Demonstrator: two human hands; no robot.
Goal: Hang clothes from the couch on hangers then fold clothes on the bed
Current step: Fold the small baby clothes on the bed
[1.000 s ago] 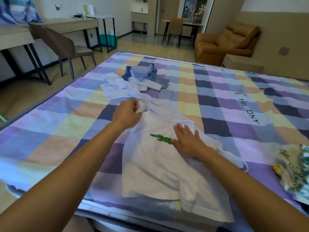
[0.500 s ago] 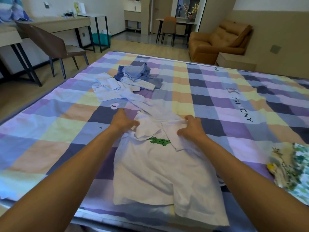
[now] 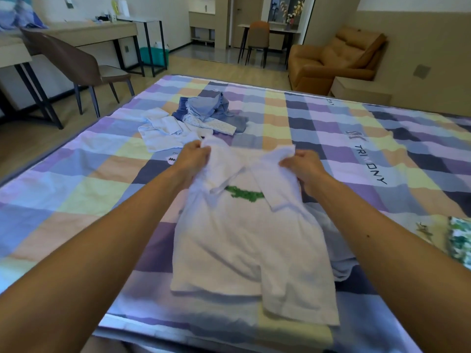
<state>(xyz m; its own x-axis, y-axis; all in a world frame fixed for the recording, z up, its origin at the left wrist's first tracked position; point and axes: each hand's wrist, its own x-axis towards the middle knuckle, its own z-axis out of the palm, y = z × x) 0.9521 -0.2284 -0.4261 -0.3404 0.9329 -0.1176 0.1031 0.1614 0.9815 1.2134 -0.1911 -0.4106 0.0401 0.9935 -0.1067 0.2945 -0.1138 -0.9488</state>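
A white shirt [image 3: 244, 240] with a green crocodile print [image 3: 244, 194] lies on the checked bed [image 3: 76, 189] in front of me. My left hand [image 3: 192, 155] grips its upper left corner and my right hand [image 3: 302, 161] grips its upper right corner, both lifted a little off the bed. Its lower half rests flat near the bed's front edge. Further back lie another white garment [image 3: 163, 132] and a heap of blue clothes [image 3: 209, 113].
A green patterned garment [image 3: 458, 240] lies at the bed's right edge. A brown chair [image 3: 76, 64] and desks stand to the left. A tan couch [image 3: 339, 59] and a low side table [image 3: 359, 90] stand beyond the bed on the right.
Both hands went from resting on the white shirt to gripping its top corners, then raised and spread them apart. The view came closer to the shirt.
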